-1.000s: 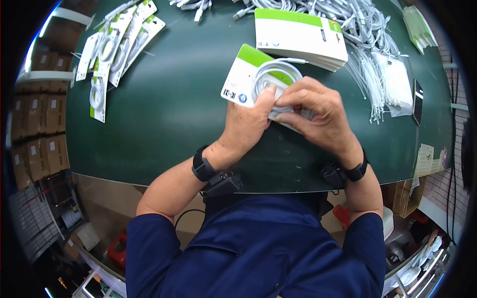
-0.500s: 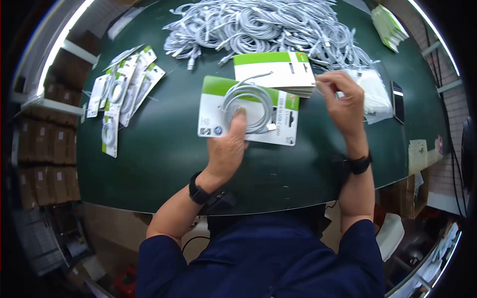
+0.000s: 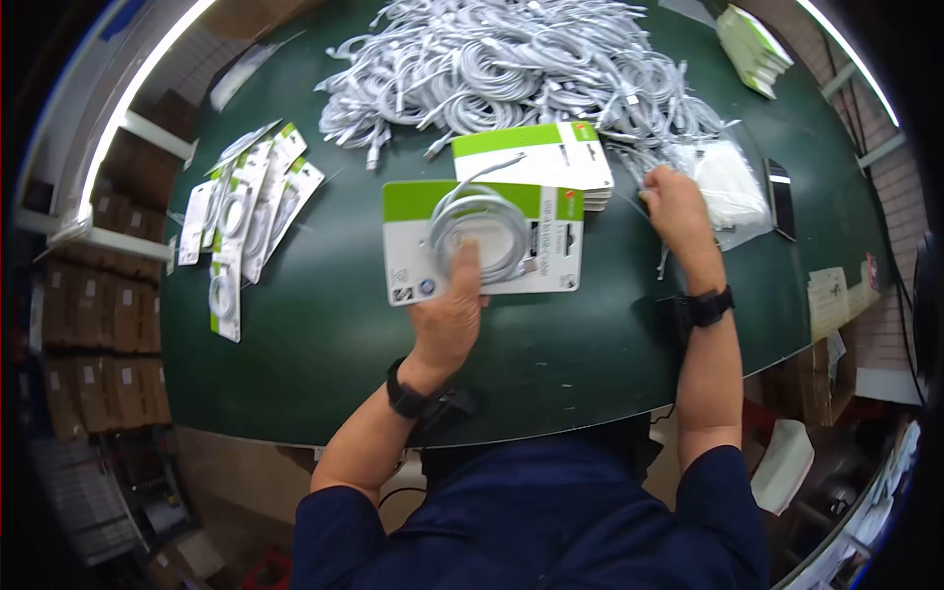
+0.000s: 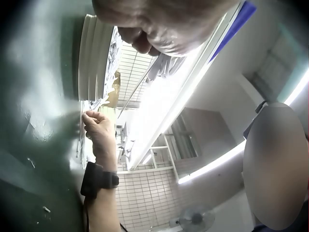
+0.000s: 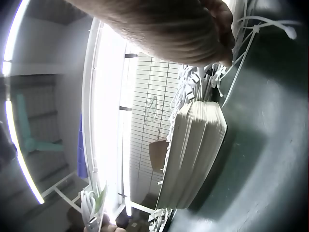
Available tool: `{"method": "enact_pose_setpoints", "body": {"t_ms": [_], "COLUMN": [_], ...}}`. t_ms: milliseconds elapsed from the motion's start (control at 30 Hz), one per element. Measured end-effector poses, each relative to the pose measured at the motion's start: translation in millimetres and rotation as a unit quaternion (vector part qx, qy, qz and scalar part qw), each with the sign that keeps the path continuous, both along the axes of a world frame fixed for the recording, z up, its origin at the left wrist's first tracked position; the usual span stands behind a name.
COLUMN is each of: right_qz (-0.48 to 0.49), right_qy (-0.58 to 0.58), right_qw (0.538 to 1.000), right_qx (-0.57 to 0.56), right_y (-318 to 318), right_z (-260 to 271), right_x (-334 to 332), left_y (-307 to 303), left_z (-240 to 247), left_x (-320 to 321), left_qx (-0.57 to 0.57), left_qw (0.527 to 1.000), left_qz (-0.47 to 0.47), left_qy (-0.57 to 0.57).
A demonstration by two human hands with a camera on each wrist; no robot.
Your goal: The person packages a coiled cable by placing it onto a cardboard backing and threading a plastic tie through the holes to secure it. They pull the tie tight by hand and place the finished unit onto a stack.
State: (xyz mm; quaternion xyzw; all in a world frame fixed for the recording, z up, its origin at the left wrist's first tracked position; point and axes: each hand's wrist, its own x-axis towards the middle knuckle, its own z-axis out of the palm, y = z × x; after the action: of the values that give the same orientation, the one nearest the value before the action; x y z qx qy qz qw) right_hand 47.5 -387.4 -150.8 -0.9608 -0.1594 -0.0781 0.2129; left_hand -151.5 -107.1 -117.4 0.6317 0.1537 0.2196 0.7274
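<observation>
Green-and-white backing card (image 3: 413, 246) bearing a coiled white cable (image 3: 482, 231) — pinched over the green table (image 3: 324, 324) by the left hand (image 3: 447, 315), thumb on the coil. Right hand (image 3: 674, 202) curled beside a plastic bag (image 3: 733, 182) — its grasp cannot be told.

A dark green table (image 3: 315, 334) with a rounded front edge fills the middle of the room. To its left are a white shelf (image 3: 147, 133) and stacked cardboard boxes (image 3: 88, 295). Long strip lights (image 4: 159, 111) glare overhead, beside a white tiled wall (image 4: 145, 193). A blurred teal shape in the right wrist view looks like a ceiling fan (image 5: 29, 140).
</observation>
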Motion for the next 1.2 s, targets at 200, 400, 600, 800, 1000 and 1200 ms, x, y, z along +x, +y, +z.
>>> {"method": "enact_pose_setpoints", "body": {"t_ms": [200,400,600,800,1000,1200], "right_qz": [-0.006,-0.003,0.026,0.155,0.273,0.36], "right_qy": [-0.073,-0.143,-0.186,-0.075,-0.046,-0.067], "right_qw": [0.997,0.982,0.954,0.881,0.859,0.861], "right_qx": [0.01,0.122,0.233,0.441,0.43,0.352], "right_y": [11.0,18.8,26.2,37.8,47.2,48.5], "right_z": [14.3,28.6,46.7,62.4,71.5,82.6], "right_x": [-11.0,-14.6,-21.8,-40.2,-58.2,-59.9], "left_y": [1.6,7.3,12.3,16.1,18.7,18.9], "left_z": [-5.1,-8.8,-14.1,-10.9,26.2,28.5], "left_x": [-6.1,-9.5,-7.4,-20.4,-7.1,-6.2], "left_qx": [0.022,0.081,0.076,0.026,0.404,0.457], "left_qw": [0.999,0.993,0.978,0.97,0.839,0.765], "left_qz": [-0.015,-0.063,-0.149,-0.214,-0.179,-0.232], "left_qy": [-0.022,-0.066,-0.123,-0.11,-0.318,-0.391]}}
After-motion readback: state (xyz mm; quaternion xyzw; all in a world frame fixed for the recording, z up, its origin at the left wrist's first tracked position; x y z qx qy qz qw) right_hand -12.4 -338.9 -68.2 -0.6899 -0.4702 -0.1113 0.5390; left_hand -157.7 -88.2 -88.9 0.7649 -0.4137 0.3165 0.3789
